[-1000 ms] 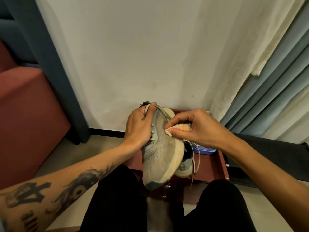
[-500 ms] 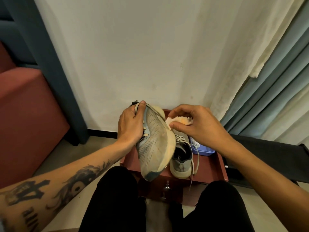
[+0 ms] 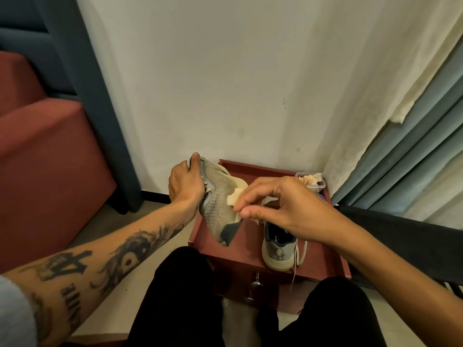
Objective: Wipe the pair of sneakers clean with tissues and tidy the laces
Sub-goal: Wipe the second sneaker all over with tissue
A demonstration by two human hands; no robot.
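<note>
My left hand grips a beige mesh sneaker by its laced top, holding it tilted on its side with the dark toe pointing down toward me. My right hand pinches a crumpled tissue against the sneaker's side near the sole edge. The second sneaker, grey with a pale sole, stands on the red cabinet top partly under my right wrist, a loose lace hanging over the front edge.
A clear tub of tissues sits at the cabinet's back right corner, with a blue item just in front of it. A red sofa stands left, curtains hang right, and my knees press close to the cabinet's drawer knobs.
The held sneaker has dropped lower and turned with its toe down. My right hand slid with the tissue from the heel end down along the sneaker's side.
</note>
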